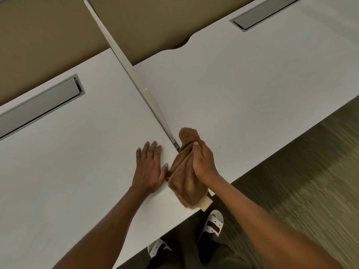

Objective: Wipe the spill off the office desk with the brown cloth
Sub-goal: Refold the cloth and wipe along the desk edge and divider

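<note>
My right hand (204, 162) is closed around the bunched brown cloth (184, 177), which hangs over the gap between two white desk tops near the front edge. One end of the cloth sticks up past my thumb, the other end drapes over the desk corner. My left hand (150, 167) lies flat with fingers spread on the left desk top (77, 162), its thumb almost touching the cloth. I cannot make out a spill; only a tiny dark speck (219, 146) shows on the right desk top (242, 94).
A thin divider rail (124, 59) runs along the seam between the desks. Grey cable trays sit recessed at the left (38, 105) and top right (266, 12). The front edge drops to carpet (301, 191); my sandalled feet (213, 223) stand below.
</note>
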Demonstrator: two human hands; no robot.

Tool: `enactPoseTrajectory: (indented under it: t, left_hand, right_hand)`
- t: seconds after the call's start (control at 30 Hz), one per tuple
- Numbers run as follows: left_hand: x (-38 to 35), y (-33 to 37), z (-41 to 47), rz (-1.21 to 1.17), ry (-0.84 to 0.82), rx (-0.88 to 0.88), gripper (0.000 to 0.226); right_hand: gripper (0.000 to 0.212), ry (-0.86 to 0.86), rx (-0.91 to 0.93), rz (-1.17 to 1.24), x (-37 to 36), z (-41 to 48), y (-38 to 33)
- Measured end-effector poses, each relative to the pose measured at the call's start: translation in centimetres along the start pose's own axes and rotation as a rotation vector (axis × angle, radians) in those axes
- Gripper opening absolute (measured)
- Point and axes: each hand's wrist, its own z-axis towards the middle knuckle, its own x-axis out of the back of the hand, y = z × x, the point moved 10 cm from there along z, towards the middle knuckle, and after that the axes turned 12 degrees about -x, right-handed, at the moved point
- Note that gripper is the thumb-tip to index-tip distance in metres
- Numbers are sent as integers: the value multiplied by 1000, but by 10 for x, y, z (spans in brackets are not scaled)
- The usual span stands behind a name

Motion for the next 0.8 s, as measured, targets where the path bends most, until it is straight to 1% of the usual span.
enactPoseTrajectory:
  t: [0.1,0.27,0.37,0.5,0.63,0.7,0.8]
  left_hand:
    - [3,-2,1,-21,30,-1,72]
    - [1,-4,0,-26,48,9,71]
    - [-1,-5,1,0,41,19,70]
    - [-3,-4,2,19,30,20,71]
    - [-5,-5,2,9,20,17,73]
    - [-4,-5,2,7,15,20,73]
    - [-2,-5,2,-4,19,25,72]
  right_hand:
    - [34,-59,-74,-16,-17,30,-4]
    - [44,-234,-178,-149,-61,50,7]
    - [45,-286,-179,-269,-78,51,1]
    - [46,-232,-90,-472,-87,58,-6]
    - [43,-101,6,-540,-83,57,-1]
    - [43,-93,47,-552,-83,57,1]
    - [43,-119,40,-583,-81,55,5]
